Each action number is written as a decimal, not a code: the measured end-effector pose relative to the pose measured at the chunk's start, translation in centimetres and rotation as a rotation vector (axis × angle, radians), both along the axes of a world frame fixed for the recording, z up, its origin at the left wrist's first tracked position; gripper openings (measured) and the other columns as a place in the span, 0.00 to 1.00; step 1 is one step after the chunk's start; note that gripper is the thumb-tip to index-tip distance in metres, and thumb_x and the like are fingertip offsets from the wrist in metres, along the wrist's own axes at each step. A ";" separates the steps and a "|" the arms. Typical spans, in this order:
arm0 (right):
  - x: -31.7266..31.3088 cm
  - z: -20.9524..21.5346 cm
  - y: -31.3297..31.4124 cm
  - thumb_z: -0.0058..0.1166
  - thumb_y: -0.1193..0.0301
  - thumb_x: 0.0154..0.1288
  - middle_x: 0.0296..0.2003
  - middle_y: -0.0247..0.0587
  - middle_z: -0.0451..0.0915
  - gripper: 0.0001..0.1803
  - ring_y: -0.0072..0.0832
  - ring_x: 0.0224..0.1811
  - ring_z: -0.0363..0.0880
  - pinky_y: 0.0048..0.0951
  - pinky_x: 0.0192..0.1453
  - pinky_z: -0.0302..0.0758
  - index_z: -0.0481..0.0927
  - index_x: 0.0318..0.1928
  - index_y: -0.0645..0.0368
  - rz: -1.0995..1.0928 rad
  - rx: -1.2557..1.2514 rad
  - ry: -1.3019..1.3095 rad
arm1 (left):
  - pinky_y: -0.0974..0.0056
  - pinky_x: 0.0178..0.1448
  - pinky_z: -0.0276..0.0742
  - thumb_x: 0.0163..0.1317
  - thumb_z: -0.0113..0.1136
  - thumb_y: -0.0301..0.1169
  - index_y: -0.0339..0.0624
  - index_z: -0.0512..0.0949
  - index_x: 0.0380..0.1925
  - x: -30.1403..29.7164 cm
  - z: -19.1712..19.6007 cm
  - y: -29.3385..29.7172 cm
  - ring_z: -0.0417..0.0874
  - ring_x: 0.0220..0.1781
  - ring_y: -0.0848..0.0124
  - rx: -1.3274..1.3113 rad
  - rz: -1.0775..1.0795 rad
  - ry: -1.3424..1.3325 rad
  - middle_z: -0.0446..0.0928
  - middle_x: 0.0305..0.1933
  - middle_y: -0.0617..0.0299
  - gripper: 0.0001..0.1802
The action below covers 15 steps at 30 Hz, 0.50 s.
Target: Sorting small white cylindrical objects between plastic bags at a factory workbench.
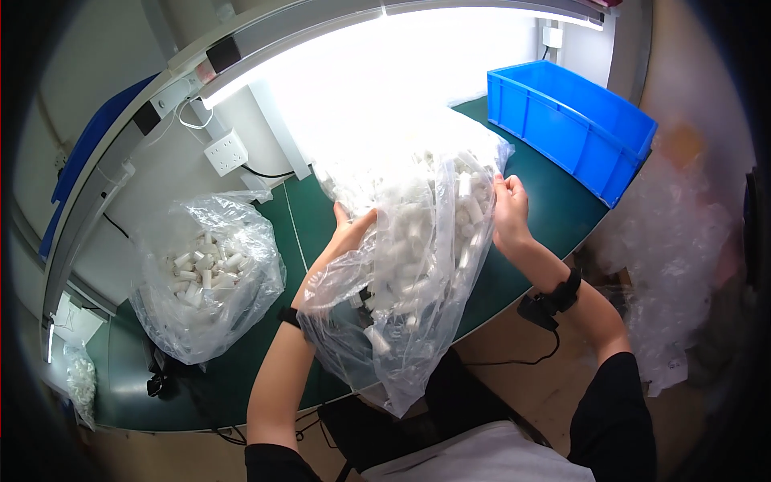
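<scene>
Left hand and right hand gripped a bag; at two o'clock, the green table carried a blue bin.

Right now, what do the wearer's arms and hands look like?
Both hands are bare: left hand, right hand. The left sleeve and right sleeve are black and short. A plain black left band circles that forearm. The right band, also black, carries a boxy black module with a thin dark cable hanging off it.
</scene>
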State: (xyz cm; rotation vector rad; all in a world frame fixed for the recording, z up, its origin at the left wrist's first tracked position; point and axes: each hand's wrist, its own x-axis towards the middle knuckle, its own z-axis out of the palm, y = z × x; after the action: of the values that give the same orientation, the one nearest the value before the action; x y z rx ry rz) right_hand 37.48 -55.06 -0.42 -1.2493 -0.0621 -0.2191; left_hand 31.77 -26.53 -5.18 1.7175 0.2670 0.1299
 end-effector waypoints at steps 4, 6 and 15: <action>1.9 -0.3 1.5 0.42 0.66 0.70 0.19 0.27 0.59 0.16 0.15 0.22 0.55 0.22 0.26 0.57 0.60 0.24 0.54 -0.211 -0.035 -0.076 | 0.54 0.63 0.61 0.45 0.64 0.56 0.36 0.24 0.65 6.5 -0.2 1.1 0.59 0.65 0.51 0.100 -0.019 -0.048 0.53 0.64 0.35 0.68; 4.2 -1.4 1.1 0.43 0.65 0.69 0.18 0.28 0.60 0.16 0.17 0.21 0.55 0.25 0.24 0.57 0.60 0.24 0.56 -0.358 -0.084 -0.058 | 0.53 0.63 0.62 0.45 0.64 0.57 0.36 0.25 0.65 7.6 -0.5 -0.7 0.59 0.65 0.50 0.105 -0.060 -0.045 0.53 0.64 0.35 0.67; 9.3 -1.6 6.1 0.42 0.67 0.68 0.43 0.61 0.69 0.12 0.49 0.39 0.71 0.42 0.46 0.68 0.66 0.33 0.65 -0.876 -0.238 -0.041 | 0.59 0.65 0.57 0.50 0.62 0.52 0.36 0.37 0.67 6.6 7.1 -2.2 0.58 0.67 0.57 -0.192 -0.189 -0.086 0.53 0.67 0.43 0.58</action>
State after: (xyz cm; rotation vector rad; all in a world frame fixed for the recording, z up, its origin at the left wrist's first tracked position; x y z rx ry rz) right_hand 46.77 -49.01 -2.07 -1.4468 0.4456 -1.0168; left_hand 38.36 -28.72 1.90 1.5336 0.0506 0.0373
